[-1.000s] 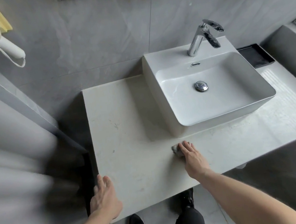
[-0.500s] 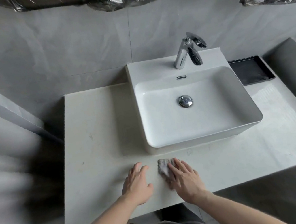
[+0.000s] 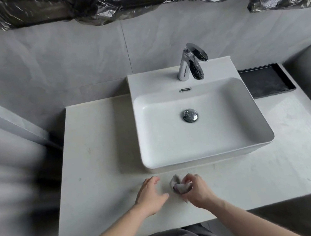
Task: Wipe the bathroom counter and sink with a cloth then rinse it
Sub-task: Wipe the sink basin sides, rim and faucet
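Grey wall tiles [image 3: 84, 53] are seen behind a pale stone bathroom counter [image 3: 94, 147], on which a white rectangular ceramic sink [image 3: 206, 150] is set. At six o'clock from the sink, a small crumpled grey cloth [image 3: 177, 185] is gripped in the curled right hand [image 3: 197, 191]. The left hand [image 3: 150, 196] is held loosely open and empty, just at nine o'clock of the cloth.
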`<state>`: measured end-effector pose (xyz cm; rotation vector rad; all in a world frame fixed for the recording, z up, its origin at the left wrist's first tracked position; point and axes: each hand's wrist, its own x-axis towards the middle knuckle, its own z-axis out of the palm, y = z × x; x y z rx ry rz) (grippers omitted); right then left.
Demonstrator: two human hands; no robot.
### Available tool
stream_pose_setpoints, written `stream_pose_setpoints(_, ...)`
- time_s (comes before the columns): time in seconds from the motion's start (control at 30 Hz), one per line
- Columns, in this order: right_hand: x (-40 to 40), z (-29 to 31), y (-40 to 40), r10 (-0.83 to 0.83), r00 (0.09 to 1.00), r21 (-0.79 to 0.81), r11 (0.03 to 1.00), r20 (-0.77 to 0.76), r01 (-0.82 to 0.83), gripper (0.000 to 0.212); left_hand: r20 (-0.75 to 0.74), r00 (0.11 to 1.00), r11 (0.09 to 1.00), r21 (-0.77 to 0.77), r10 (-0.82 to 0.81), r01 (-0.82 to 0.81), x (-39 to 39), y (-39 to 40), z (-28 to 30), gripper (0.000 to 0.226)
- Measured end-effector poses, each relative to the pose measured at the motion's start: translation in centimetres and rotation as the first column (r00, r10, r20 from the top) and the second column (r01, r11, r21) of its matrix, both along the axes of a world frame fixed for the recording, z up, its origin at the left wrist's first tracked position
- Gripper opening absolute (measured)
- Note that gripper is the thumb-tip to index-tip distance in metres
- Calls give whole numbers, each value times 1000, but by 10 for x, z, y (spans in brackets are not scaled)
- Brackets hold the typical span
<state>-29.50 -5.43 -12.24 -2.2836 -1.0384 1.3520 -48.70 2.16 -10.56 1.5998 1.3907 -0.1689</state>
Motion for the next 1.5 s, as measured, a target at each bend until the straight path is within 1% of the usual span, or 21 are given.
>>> stream_pose_setpoints(0.1, -14, 37, 10, 27, 988, 92, 996, -151, -14, 27, 140, 987, 995, -58, 83, -75, -8, 9, 6, 76)
stream_pose_setpoints(0.2, -25, 67, 21, 121, 975, 222, 972, -188, -78, 32, 278, 954, 989, -123, 113, -81, -20, 23, 21, 77)
stream_pose_setpoints(0.27, -30, 83, 32, 185, 962, 272, 954, -202, -127, 37, 377, 922, 987, -157, 90, -32, -28, 31, 29, 65)
stream_pose_setpoints(0.3, -32, 91, 38, 208, 957, 293, 945, -204, -143, 39, 429, 899, 987, -156, 91, -26, -32, 35, 31, 55)
stream_pose_setpoints(0.37, -34, 109, 53, 215, 953, 326, 935, -211, -139, 40, 515, 846, 988, -129, 142, -88, -40, 43, 39, 33)
stream_pose_setpoints(0.4, -33, 116, 60, 201, 955, 336, 934, -220, -120, 40, 541, 822, 984, -121, 178, -133, -43, 49, 43, 32)
stream_pose_setpoints(0.43, -32, 121, 69, 181, 959, 343, 934, -219, -98, 41, 560, 801, 978, -115, 210, -175, -46, 55, 49, 39)
stream_pose_setpoints(0.5, -27, 125, 84, 135, 976, 351, 934, -172, -67, 39, 574, 772, 957, -82, 272, -277, -51, 73, 61, 47)
stream_pose_setpoints(0.57, -20, 123, 96, 84, 991, 367, 930, -104, -40, 33, 614, 701, 917, -99, 362, -387, -54, 94, 74, 35)
stream_pose_setpoints(0.63, -9, 116, 105, 54, 998, 359, 932, 15, -55, 31, 643, 635, 864, -84, 428, -497, -54, 115, 86, 20)
stream_pose_setpoints(0.67, -3, 112, 109, 50, 996, 336, 939, 74, -72, 33, 646, 616, 838, -72, 452, -540, -52, 130, 87, 19)
stream_pose_setpoints(0.73, 9, 103, 113, 81, 980, 256, 958, 180, -126, 40, 653, 600, 811, -40, 463, -583, -52, 161, 87, 33)
stream_pose_setpoints(0.8, 17, 92, 115, 162, 947, 161, 964, 278, -213, 47, 666, 621, 832, 2, 413, -555, -47, 193, 83, 48)
stream_pose_setpoints(0.87, 22, 80, 117, 242, 912, 76, 956, 332, -282, 52, 625, 658, 837, 15, 420, -547, -33, 222, 80, 37)
stream_pose_setpoints(0.93, 24, 68, 119, 272, 903, 13, 956, 332, -293, 56, 556, 701, 804, 94, 447, -587, -15, 246, 85, 19)
stream_pose_setpoints(1.0, 22, 56, 121, 284, 906, -18, 956, 313, -293, 59, 500, 738, 800, 139, 452, -584, 4, 272, 80, 16)
stream_pose_setpoints(1.07, 14, 50, 120, 329, 895, -36, 942, 300, -334, 58, 427, 764, 806, 123, 484, -579, 21, 295, 74, 26)
stream_pose_setpoints(1.13, 6, 48, 117, 385, 859, -56, 919, 339, -390, 55, 394, 776, 817, 96, 493, -568, 39, 314, 61, 33)
stream_pose_setpoints(1.23, 4, 48, 115, 393, 843, -58, 914, 368, -401, 52, 447, 746, 839, -20, 494, -544, 69, 330, 47, 31)
stream_pose_setpoints(1.33, 6, 50, 115, 399, 848, -56, 912, 348, -406, 51, 480, 710, 841, -122, 515, -527, 89, 333, 43, 52)
stream_pose_setpoints(1.5, 2, 57, 117, 419, 832, -87, 904, 363, -418, 53, 493, 678, 831, -209, 545, -516, 82, 333, 34, 51)
